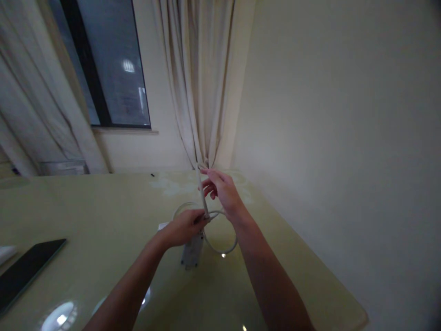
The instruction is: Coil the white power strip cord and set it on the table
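A white cable [220,251] hangs in loops beneath my hands, over the table. My left hand [186,225] is closed on the gathered cable, thumb and fingers pressed together at the base of an upright stretch. My right hand [220,186] is a little higher and to the right, its fingers curled around the upper part of that stretch; the exact contact is small and dim. Below my left hand is a pale block that looks like a power strip [192,253], with dark dots at its corners. My left hand and the cable partly hide its upper end.
The glossy yellow-green table [103,216] meets a plain wall [327,138] on the right. At the left edge lies a dark flat panel [31,271] beside a white object [7,253]. A small dark bit [152,174] lies at the back, near the curtain [203,82].
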Action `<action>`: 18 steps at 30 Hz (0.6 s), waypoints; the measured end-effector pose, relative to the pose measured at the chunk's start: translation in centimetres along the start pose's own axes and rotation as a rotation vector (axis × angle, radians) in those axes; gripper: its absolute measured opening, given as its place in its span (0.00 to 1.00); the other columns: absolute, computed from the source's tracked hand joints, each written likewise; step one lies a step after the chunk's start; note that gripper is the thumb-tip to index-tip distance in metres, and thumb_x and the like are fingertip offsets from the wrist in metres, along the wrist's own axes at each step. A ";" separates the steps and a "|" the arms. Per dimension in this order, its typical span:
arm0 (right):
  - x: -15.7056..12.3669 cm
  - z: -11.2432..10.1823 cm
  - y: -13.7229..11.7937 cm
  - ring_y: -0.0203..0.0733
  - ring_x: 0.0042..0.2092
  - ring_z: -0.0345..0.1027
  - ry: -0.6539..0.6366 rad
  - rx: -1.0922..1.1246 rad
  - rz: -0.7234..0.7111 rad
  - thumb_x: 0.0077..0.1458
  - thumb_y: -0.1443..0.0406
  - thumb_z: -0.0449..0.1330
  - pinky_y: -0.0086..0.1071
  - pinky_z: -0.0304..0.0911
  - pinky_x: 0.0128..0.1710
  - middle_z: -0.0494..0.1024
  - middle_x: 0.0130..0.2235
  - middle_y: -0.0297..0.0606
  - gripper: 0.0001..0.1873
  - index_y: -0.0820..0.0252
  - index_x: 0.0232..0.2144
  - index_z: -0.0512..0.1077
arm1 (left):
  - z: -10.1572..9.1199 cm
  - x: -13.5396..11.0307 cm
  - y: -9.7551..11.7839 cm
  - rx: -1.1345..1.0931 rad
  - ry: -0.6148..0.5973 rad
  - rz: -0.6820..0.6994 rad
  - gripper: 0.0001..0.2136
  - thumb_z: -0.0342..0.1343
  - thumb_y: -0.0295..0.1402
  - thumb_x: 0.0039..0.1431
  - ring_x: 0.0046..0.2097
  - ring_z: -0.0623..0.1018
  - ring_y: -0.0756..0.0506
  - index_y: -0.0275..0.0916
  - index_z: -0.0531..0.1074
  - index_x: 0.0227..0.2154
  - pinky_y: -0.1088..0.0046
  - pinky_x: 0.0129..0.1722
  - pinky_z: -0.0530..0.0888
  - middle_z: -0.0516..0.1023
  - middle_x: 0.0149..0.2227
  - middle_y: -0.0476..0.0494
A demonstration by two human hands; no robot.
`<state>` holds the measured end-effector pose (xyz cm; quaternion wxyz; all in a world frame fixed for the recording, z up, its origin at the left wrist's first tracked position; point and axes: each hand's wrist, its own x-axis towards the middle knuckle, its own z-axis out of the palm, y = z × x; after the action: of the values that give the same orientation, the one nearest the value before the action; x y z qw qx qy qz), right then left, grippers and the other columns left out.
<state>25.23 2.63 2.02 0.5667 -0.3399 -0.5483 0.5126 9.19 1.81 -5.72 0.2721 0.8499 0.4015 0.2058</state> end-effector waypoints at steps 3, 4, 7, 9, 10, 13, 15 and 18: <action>0.3 -0.7 -0.1 0.33 0.27 0.69 0.075 -0.017 -0.074 0.56 0.53 0.64 0.26 0.53 0.24 0.80 0.30 0.36 0.19 0.61 0.40 0.81 | -2.0 -0.6 0.6 -0.182 0.186 0.016 0.18 0.50 0.48 0.69 0.33 0.72 0.44 0.40 0.75 0.33 0.70 0.33 0.67 0.75 0.30 0.47; 0.4 -0.9 -0.1 0.32 0.27 0.68 0.120 0.006 -0.102 0.55 0.54 0.64 0.26 0.53 0.24 0.79 0.30 0.35 0.17 0.60 0.39 0.81 | -2.8 -0.9 0.8 -0.227 0.269 0.013 0.18 0.51 0.49 0.68 0.33 0.72 0.44 0.41 0.76 0.34 0.70 0.33 0.68 0.75 0.30 0.47; 0.7 -1.6 -0.3 0.31 0.27 0.63 0.306 0.093 -0.204 0.54 0.57 0.64 0.26 0.52 0.24 0.74 0.27 0.31 0.11 0.59 0.34 0.80 | -5.2 -2.1 1.1 -0.354 0.517 -0.037 0.20 0.58 0.54 0.62 0.32 0.71 0.45 0.41 0.79 0.36 0.71 0.31 0.68 0.75 0.30 0.47; 0.9 -1.9 -0.1 0.31 0.26 0.62 0.359 0.121 -0.222 0.54 0.57 0.63 0.26 0.52 0.25 0.73 0.26 0.30 0.10 0.58 0.33 0.78 | -6.4 -3.0 1.3 -0.482 0.648 -0.108 0.23 0.63 0.58 0.56 0.30 0.69 0.47 0.40 0.79 0.35 0.73 0.27 0.65 0.74 0.29 0.47; 1.1 -1.9 0.2 0.31 0.25 0.62 0.342 0.110 -0.200 0.55 0.57 0.63 0.27 0.53 0.24 0.73 0.25 0.30 0.11 0.59 0.31 0.78 | -6.8 -3.4 1.4 -0.569 0.697 -0.137 0.25 0.65 0.58 0.53 0.28 0.68 0.48 0.39 0.78 0.36 0.75 0.25 0.63 0.73 0.28 0.48; 1.3 -1.2 1.7 0.33 0.24 0.63 0.107 -0.045 -0.049 0.57 0.53 0.61 0.28 0.54 0.25 0.74 0.23 0.33 0.17 0.60 0.26 0.76 | -7.7 -4.2 2.0 -0.826 0.772 -0.162 0.25 0.70 0.56 0.49 0.25 0.65 0.51 0.39 0.77 0.37 0.77 0.20 0.60 0.67 0.25 0.52; 1.1 -0.1 2.9 0.35 0.27 0.67 -0.145 -0.183 0.031 0.60 0.50 0.60 0.30 0.59 0.28 0.76 0.24 0.35 0.21 0.60 0.24 0.76 | -8.0 -4.5 2.4 -0.949 0.783 -0.156 0.22 0.72 0.52 0.48 0.24 0.65 0.52 0.39 0.77 0.37 0.78 0.20 0.62 0.65 0.25 0.53; -0.1 2.1 4.2 0.40 0.36 0.73 -0.443 -0.342 0.002 0.62 0.49 0.63 0.33 0.65 0.38 0.81 0.33 0.36 0.19 0.58 0.31 0.79 | -8.3 -4.7 2.6 -1.092 0.781 -0.121 0.19 0.74 0.47 0.48 0.25 0.66 0.52 0.40 0.78 0.35 0.78 0.21 0.66 0.64 0.24 0.53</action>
<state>22.32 3.23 -1.67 0.3670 -0.3106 -0.7370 0.4750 3.18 -0.80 1.64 0.5085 0.4297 0.3557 0.6559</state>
